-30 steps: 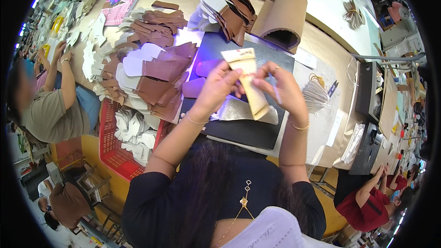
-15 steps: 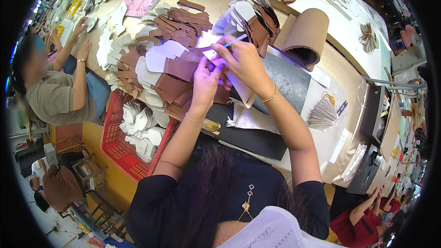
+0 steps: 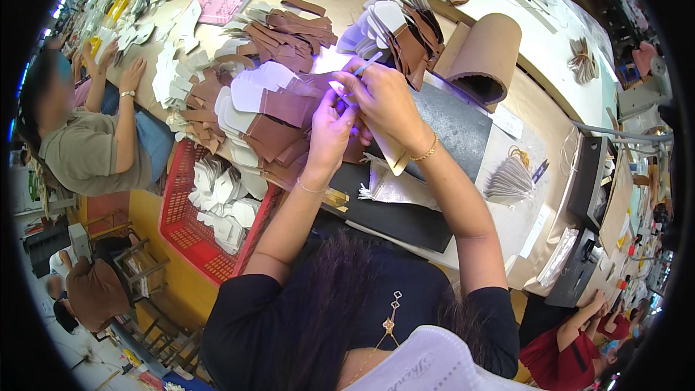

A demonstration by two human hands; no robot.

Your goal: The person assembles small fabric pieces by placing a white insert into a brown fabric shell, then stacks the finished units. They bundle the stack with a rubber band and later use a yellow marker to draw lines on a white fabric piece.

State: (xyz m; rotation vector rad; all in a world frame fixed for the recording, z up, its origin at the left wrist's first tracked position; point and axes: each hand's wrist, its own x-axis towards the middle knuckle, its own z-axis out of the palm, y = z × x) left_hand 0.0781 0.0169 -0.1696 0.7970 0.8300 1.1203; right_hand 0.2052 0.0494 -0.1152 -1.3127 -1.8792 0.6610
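Both my forearms come up from the lower edge and meet over the table [image 3: 536,65]. My left hand [image 3: 331,130] is raised, fingers curled and pinching upward, a thin bracelet at the wrist. My right hand [image 3: 384,98] sits just beside it, touching it, fingers bent and closed in a pinch, knuckles up, a beaded bracelet on the wrist.

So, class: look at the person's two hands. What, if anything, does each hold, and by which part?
The right hand pinches a thin pale pen-like tool near its lower end. The left hand pinches a small cut piece by its edge.
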